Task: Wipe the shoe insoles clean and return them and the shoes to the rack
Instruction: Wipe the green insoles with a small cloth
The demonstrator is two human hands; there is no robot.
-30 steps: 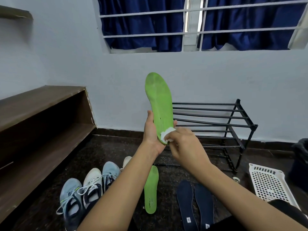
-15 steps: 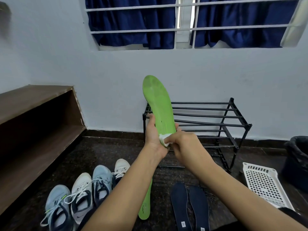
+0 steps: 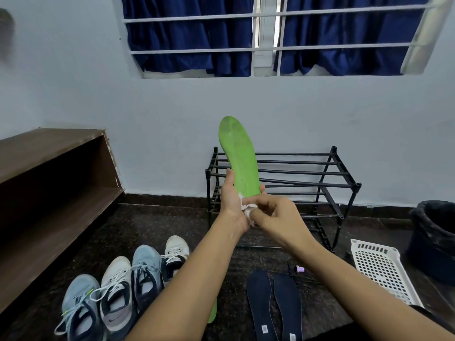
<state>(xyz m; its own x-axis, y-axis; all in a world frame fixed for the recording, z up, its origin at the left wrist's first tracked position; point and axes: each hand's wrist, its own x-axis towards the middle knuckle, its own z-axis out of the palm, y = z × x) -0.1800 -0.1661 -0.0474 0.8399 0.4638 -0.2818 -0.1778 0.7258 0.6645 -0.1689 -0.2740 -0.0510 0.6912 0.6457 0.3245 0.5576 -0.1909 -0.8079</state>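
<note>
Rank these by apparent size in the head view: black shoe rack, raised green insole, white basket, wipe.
1. Black shoe rack: largest.
2. White basket and raised green insole: look similar; the insole is held nearer the camera, so unranked.
3. Wipe, pinched by the right hand: smallest.

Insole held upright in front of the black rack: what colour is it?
The insole is bright green, with faint grubby marks; the head view shows it best.

The green insole (image 3: pixel 240 158) looked matt foam, the rack (image 3: pixel 295 173) black metal, the basket (image 3: pixel 380 271) perforated white plastic, the bench (image 3: pixel 49 153) brown wood
</note>
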